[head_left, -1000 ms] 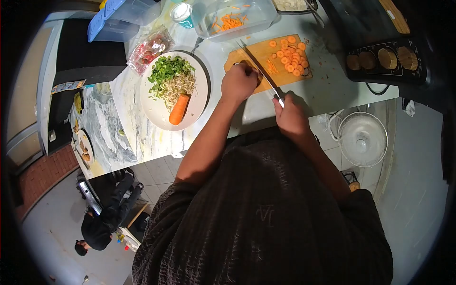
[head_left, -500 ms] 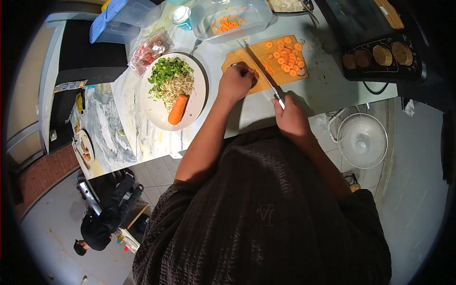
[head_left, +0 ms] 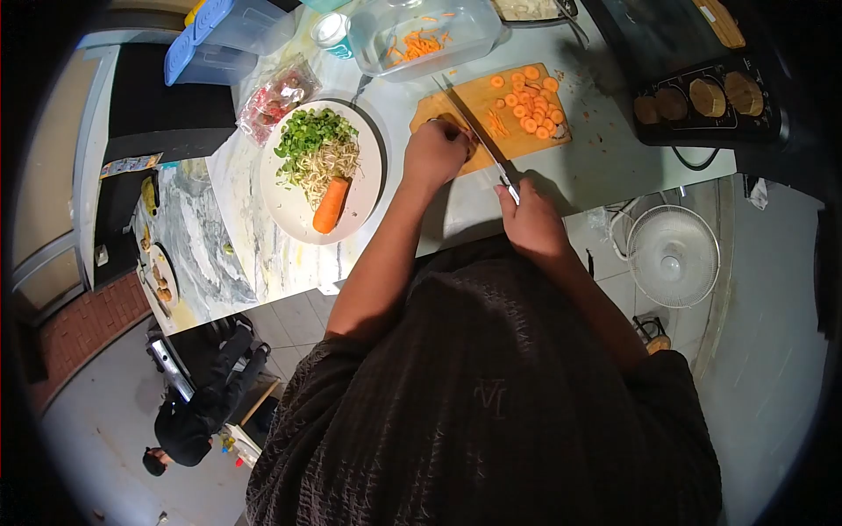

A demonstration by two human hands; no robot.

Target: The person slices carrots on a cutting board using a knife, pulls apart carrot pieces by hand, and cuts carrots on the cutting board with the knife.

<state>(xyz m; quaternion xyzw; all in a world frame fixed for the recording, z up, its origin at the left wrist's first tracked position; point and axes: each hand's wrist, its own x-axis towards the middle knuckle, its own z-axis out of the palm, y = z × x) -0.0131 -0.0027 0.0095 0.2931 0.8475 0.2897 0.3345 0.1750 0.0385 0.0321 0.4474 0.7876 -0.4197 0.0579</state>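
Note:
My right hand [head_left: 533, 219] is closed round the handle of a knife [head_left: 481, 133], whose blade points up and left across the wooden cutting board [head_left: 484, 88]. At the board's left end my left hand [head_left: 436, 153] rests with curled fingers beside the blade; what is under them is too hidden to name. Round carrot slices [head_left: 531, 103] lie on the right of the board, with thin carrot strips [head_left: 497, 124] nearer the blade. Left of my hands, a white plate [head_left: 285, 207] bears chopped greens [head_left: 316, 131], bean sprouts [head_left: 323, 169] and a carrot piece [head_left: 331, 205].
A clear container [head_left: 481, 39] with carrot strips stands behind the board, beside a white cup [head_left: 331, 31]. A plastic packet [head_left: 279, 96] lies by the plate. A black appliance [head_left: 702, 110] is at right, a fan [head_left: 673, 256] below. Another person [head_left: 184, 431] is at lower left.
My right hand and the knife handle have shifted slightly left, and the blade has moved a little left over the board. My left hand stays almost where it was, still curled.

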